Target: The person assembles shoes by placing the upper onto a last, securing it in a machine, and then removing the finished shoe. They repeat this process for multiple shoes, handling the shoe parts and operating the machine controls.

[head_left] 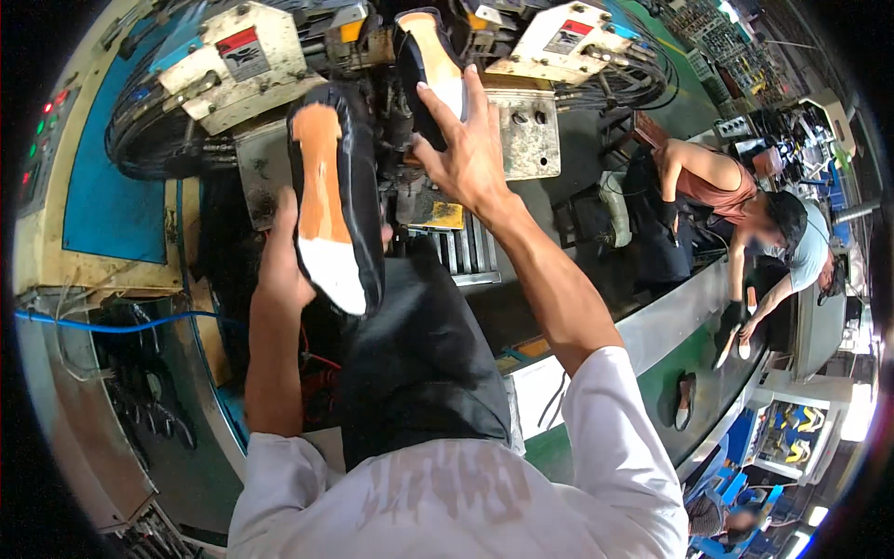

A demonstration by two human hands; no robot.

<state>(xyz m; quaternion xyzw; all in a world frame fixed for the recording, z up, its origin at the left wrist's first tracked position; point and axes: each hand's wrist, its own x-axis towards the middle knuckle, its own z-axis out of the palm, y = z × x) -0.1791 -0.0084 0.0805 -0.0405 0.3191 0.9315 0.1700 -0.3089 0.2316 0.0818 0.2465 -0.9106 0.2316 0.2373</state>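
Note:
My left hand (282, 265) is closed round a black shoe upper (363, 200), its underside facing me. A tan insole strip (321, 177) runs along it, with a white toe part (337, 279) at the near end. Most of my left fingers are hidden behind the shoe. Farther off, my right hand (466, 149) grips the near end of a second black shoe (408, 70), thumb and fingers on either side of its white toe. That shoe, also underside up, sits among the parts of a machine (540, 140).
Hose bundles (140, 140) flank the machine. At left stands a control panel (42, 158) with lit buttons. A blue cable (112, 324) crosses below it. On the right, a conveyor (670, 373) carries a dark shoe (685, 401); two co-workers (717, 186) bend beside it.

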